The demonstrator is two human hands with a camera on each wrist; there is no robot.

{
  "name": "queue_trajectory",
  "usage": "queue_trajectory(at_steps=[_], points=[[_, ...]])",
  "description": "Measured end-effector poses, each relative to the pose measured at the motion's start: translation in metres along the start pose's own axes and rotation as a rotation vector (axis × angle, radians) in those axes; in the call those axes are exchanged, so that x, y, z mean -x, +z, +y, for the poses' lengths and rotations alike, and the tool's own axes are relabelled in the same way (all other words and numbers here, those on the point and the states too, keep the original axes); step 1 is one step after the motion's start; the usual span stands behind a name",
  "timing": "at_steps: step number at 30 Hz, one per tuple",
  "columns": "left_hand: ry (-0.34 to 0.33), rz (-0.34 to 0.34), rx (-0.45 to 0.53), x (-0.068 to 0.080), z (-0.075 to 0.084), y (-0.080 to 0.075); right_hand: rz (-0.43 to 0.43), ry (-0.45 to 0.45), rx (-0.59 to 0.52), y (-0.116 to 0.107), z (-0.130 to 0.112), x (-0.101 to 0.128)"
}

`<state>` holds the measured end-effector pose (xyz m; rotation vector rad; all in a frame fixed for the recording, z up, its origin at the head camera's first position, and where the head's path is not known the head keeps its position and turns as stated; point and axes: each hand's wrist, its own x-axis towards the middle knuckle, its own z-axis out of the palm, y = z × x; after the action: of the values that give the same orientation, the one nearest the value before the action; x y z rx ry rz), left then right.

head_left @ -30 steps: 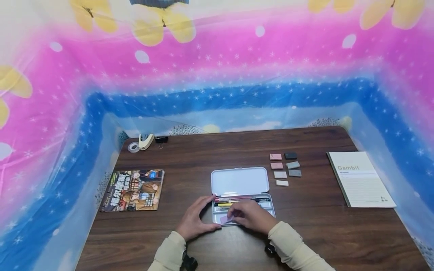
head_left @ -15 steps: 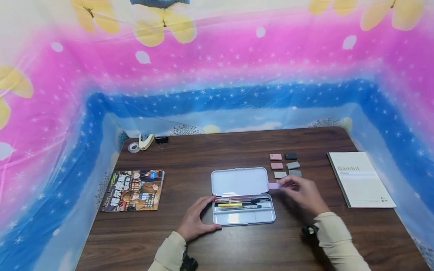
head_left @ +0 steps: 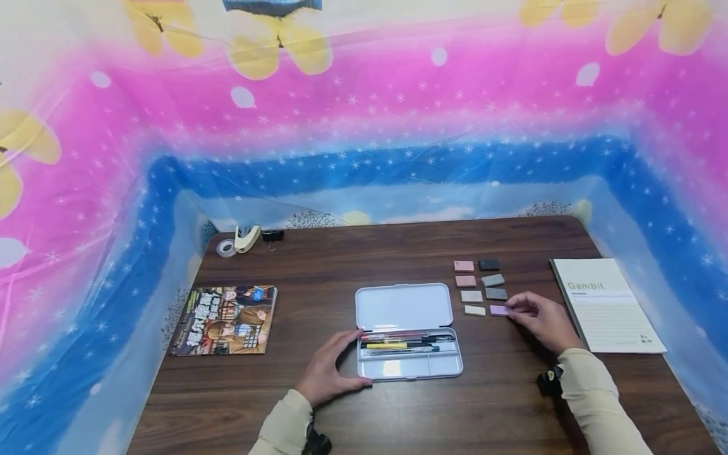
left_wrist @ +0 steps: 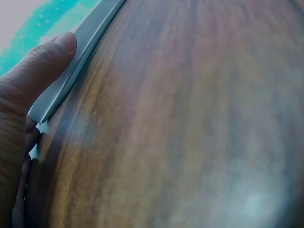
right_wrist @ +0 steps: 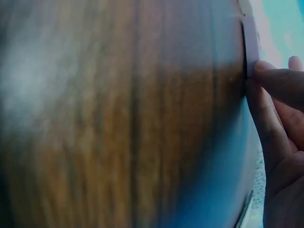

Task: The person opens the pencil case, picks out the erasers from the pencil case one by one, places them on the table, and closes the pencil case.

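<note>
A white metal pencil case [head_left: 404, 305] lies open on the table, lid folded back. My left hand [head_left: 327, 370] grips its left end, thumb at the near edge and fingers at the far corner; in the left wrist view the thumb [left_wrist: 59, 52] presses the case's side. Pens [head_left: 392, 346] lie in its back compartment, and the front compartments hold nothing. To the right, my right hand [head_left: 543, 319] pinches the right end of a lilac eraser [head_left: 499, 310] between thumb and fingers, low at the table. Beside it sit several block erasers in two columns, among them a white eraser [head_left: 474, 311] and a grey eraser [head_left: 496, 294].
A comic-style book [head_left: 227, 320] lies at the left and a notepad [head_left: 608, 306] at the right. At the back left are a tape roll [head_left: 225, 248], a cream stapler [head_left: 247, 239] and a black binder clip [head_left: 273, 236]. Printed cloth [head_left: 364, 145] walls the table.
My right hand has lifted the lilac eraser out of the pencil case's front compartment and carried it right, to the near end of the right eraser column. The left hand has stayed on the case.
</note>
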<state>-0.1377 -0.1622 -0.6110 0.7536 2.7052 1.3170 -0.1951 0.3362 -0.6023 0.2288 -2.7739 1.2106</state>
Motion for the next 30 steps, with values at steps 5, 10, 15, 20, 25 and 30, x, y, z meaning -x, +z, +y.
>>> queue_trajectory(at_steps=[5,10,15,20,25,30], points=[[0.001,-0.002,0.004,0.0,0.001,0.001,-0.005,0.044,-0.022,0.0,0.003,0.001],[0.003,0.007,0.014,0.0,0.002,0.0,-0.006,0.057,-0.014,0.0,0.0,0.0],[-0.009,0.004,0.015,0.001,0.002,0.0,-0.01,0.065,-0.018,0.001,0.001,0.0],[-0.004,0.013,0.009,0.001,0.0,-0.001,-0.019,0.062,0.0,0.002,0.004,-0.003],[0.004,0.011,0.004,0.001,-0.001,0.0,-0.028,0.069,-0.006,0.0,0.002,-0.003],[-0.002,0.013,0.008,0.001,0.0,0.001,0.033,0.048,-0.054,0.002,-0.021,-0.005]])
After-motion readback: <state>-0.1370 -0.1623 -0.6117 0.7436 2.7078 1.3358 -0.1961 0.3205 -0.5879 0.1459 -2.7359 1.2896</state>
